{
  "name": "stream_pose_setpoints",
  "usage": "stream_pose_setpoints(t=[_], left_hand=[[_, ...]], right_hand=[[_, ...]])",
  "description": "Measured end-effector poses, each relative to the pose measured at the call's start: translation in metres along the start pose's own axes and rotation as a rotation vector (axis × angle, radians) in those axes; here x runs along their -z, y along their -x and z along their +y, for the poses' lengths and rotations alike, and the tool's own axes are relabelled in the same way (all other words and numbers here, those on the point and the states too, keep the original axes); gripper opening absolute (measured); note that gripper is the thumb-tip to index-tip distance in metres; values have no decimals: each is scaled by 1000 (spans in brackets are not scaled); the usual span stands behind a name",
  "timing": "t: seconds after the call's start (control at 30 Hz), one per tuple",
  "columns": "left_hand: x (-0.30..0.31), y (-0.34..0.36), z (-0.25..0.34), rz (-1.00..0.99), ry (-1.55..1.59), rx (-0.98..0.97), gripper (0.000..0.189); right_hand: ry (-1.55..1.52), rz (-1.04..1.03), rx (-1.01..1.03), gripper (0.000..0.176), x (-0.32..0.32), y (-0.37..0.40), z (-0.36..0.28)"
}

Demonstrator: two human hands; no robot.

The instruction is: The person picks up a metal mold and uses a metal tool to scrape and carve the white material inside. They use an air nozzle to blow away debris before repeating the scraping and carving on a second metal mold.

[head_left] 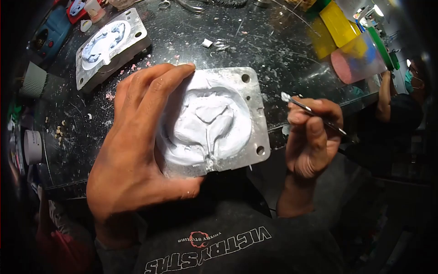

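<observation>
Black bench (269, 55); metal mould (114, 54); white scrap (207, 43)

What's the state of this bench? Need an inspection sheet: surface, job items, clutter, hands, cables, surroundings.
Surface: dark bench, scuffed, specked with white and pink bits.
Job items: metal block with shaped white filling; slim tool, white material on its tip.
Clutter: similar block, white scraps, green-lidded tub.
Hands: left hand grips the metal block; right hand holds the tool, tip off the block.
Cables: nothing clearly seen.
Surroundings: another person's arm at right; edges dark.
</observation>
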State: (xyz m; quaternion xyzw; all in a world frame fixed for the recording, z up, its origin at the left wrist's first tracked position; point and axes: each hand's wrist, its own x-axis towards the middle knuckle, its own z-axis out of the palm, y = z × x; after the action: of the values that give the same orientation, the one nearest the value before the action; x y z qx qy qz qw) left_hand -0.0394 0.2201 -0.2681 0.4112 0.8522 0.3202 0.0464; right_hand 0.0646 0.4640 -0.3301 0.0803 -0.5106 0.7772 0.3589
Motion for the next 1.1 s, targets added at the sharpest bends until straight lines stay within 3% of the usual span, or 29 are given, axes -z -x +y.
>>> stream_pose_setpoints(t=[0.1, 0.17, 0.37, 0.4, 0.5, 0.7, 0.8, 0.87, 1.1], left_hand=[[0, 1, -1, -6, 28, -12, 119], [1, -1, 0, -13, 21, -31, 120], [0, 0, 4, -13, -25, -14, 117], [-2, 1, 6, 13, -22, -2, 116], [-5, 3, 9, 45, -32, 11, 115], [-11, 5, 7, 105, 11, 10, 111], [-13, 6, 7, 119, 26, 22, 110], [-13, 6, 6, 134, 36, 17, 109], [-14, 6, 8, 143, 65, 38, 107]], right_hand=[[47, -47, 170, 25, 7, -2, 11], [200, -44, 166, 26, 8, -1, 7], [194, -168, 76, 25, -1, -2, 0], [207, -212, 37, 25, -2, -1, -2], [638, -636, 120, 26, 4, -16, -22], [839, -778, 105, 21, -20, -22, -44], [963, -821, 180, 14, -28, -26, -52], [1111, -956, 253, 7, -31, -32, -59], [1077, -947, 307, 14, -38, -32, -60]])
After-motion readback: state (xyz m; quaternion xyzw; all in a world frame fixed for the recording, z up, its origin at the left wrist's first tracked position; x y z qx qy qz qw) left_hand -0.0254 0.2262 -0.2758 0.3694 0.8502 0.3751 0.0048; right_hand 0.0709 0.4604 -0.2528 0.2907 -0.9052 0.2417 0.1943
